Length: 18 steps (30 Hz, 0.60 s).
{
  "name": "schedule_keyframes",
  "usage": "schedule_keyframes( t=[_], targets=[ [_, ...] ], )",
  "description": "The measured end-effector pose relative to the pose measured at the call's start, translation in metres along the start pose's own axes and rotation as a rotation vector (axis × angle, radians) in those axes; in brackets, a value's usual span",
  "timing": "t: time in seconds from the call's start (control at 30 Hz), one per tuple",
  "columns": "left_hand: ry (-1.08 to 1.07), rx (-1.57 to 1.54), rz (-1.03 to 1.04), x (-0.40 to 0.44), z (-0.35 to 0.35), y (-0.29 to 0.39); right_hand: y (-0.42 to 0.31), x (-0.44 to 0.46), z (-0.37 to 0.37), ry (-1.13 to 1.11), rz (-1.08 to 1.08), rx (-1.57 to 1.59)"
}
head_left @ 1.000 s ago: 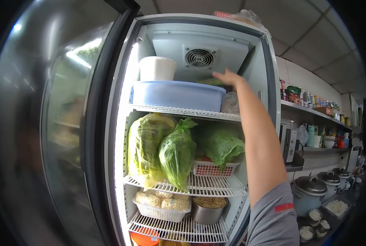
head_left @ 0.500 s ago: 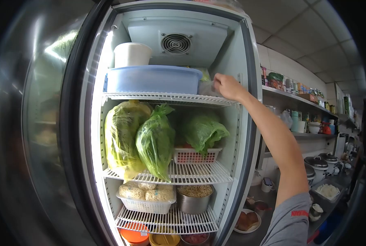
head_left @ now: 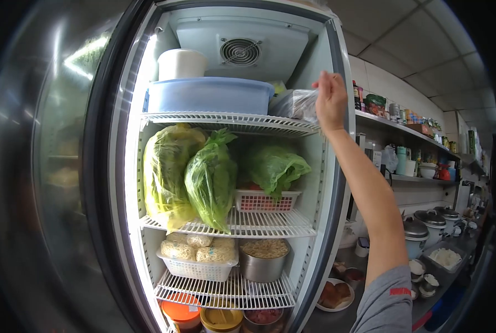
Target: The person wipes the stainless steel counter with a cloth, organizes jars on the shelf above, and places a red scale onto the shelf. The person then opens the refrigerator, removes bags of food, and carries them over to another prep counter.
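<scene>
My right hand (head_left: 331, 101) is raised at the right side of an open upright fridge, level with its top shelf (head_left: 234, 117). The fingers are curled closed at the edge of a clear plastic bag (head_left: 295, 105), which has something pale and greyish inside. The exact grip point is hidden behind the hand. Left of the bag stands a wide blue plastic tub (head_left: 209, 95), with a white round container (head_left: 182, 64) on or behind it. My left hand is out of view.
Bagged leafy greens (head_left: 170, 172) and a white basket (head_left: 267, 201) fill the middle shelf. Below are a basket of noodle bundles (head_left: 197, 269) and a steel pot (head_left: 264, 261). The fridge's right frame (head_left: 341, 166) borders my arm. A counter with rice cookers (head_left: 429, 222) lies right.
My right hand has moved up and right, from inside the top shelf to the fridge's edge. The plastic bag has come forward and right and shows more fully. The view has shifted slightly.
</scene>
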<state>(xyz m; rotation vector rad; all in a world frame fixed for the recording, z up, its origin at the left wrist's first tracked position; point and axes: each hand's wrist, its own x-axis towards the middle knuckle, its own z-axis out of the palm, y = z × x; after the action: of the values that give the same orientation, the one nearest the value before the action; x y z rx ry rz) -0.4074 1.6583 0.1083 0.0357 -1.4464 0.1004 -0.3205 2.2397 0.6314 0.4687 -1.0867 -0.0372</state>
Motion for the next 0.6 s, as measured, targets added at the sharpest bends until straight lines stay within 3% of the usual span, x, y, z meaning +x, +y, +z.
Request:
schedule_keyframes(
  t=[0.1, 0.23, 0.33, 0.47, 0.5, 0.6],
  targets=[
    [-0.013, 0.005, 0.003, 0.0, 0.0, 0.002, -0.024, 0.016, -0.013, 0.04, 0.045, 0.087],
    [-0.006, -0.008, 0.017, 0.015, -0.006, 0.007, -0.02, 0.006, -0.029, -0.342, -0.45, -0.116],
    [0.033, -0.039, 0.004, 0.02, -0.004, 0.012, -0.02, 0.003, -0.036, -0.406, -0.455, -0.065],
    [0.055, -0.033, 0.02, 0.027, -0.007, 0.014, -0.019, 0.019, -0.036, -0.603, -0.673, -0.326],
    [0.05, -0.042, 0.034, 0.029, -0.009, 0.015, -0.014, 0.03, -0.036, -0.806, -0.495, -0.279],
    [0.05, -0.074, 0.072, 0.038, -0.009, 0.016, 0.008, 0.064, -0.028, -0.909, -0.373, -0.264]
  ],
)
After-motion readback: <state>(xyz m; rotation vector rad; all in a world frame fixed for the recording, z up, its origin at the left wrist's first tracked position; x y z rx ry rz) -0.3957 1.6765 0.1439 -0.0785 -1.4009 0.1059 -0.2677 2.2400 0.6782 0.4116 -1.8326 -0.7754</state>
